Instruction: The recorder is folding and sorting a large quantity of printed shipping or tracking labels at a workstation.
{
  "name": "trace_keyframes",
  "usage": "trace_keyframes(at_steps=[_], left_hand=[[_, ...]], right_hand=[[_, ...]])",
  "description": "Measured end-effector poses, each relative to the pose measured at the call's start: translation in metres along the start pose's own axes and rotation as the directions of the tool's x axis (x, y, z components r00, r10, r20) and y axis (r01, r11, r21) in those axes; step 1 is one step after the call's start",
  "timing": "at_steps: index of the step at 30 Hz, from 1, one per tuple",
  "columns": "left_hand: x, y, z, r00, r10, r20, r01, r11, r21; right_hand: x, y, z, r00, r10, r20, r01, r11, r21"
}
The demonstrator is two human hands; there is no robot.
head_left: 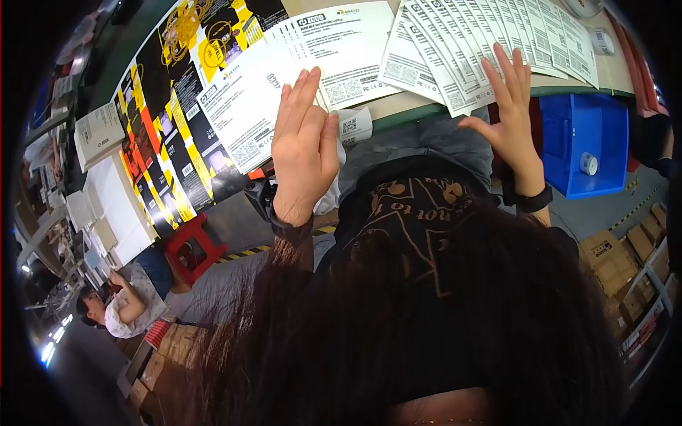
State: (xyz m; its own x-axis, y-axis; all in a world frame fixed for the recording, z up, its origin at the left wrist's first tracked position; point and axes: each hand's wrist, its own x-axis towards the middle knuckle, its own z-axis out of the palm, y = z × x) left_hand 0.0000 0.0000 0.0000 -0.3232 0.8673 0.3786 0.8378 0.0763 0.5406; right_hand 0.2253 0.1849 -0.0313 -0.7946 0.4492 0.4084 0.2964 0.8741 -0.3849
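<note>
White printed sheets lie on the table in front of me. A fanned stack of labelled sheets [469, 42] spreads across the right side, its edges overlapping. To the left are more white sheets [238, 106], set at an angle, with others [348, 50] behind them. My left hand [304, 145] is over the edge of the left sheets, fingers stretched out and close together, holding nothing that I can see. Near the front edge of the fanned stack, my right hand [513, 117] has its fingers spread and nothing in it. Whether either hand touches paper, I cannot tell.
Black-and-yellow printed sheets [160, 124] cover the table's left part, with yellow bands [186, 25] on top. A blue bin [582, 138] holding a white roll [588, 164] is at the right. A red stool [192, 245], cartons [611, 259] and a seated person [128, 305] are beyond.
</note>
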Motion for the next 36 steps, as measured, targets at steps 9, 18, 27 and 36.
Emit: trace_keyframes(at_steps=[9,18,27,36], left_hand=[[0.002,0.003,0.001,1.000,0.008,-0.001,-0.008,1.000,-0.001],[0.001,0.002,-0.001,1.000,0.012,-0.016,-0.012,1.000,-0.004],[0.001,0.003,0.000,1.000,0.009,-0.030,-0.009,1.000,0.007],[0.001,0.001,0.001,0.999,-0.001,-0.048,0.001,1.000,0.003]], right_hand=[[0.032,-0.024,-0.004,0.992,-0.033,0.123,0.032,0.999,0.010],[0.099,-0.035,-0.018,0.804,-0.235,0.546,0.290,0.957,-0.015],[0.105,-0.023,0.004,0.784,-0.374,0.496,0.377,0.921,0.099],[0.095,-0.023,0.000,0.803,-0.406,0.436,0.398,0.910,0.113]])
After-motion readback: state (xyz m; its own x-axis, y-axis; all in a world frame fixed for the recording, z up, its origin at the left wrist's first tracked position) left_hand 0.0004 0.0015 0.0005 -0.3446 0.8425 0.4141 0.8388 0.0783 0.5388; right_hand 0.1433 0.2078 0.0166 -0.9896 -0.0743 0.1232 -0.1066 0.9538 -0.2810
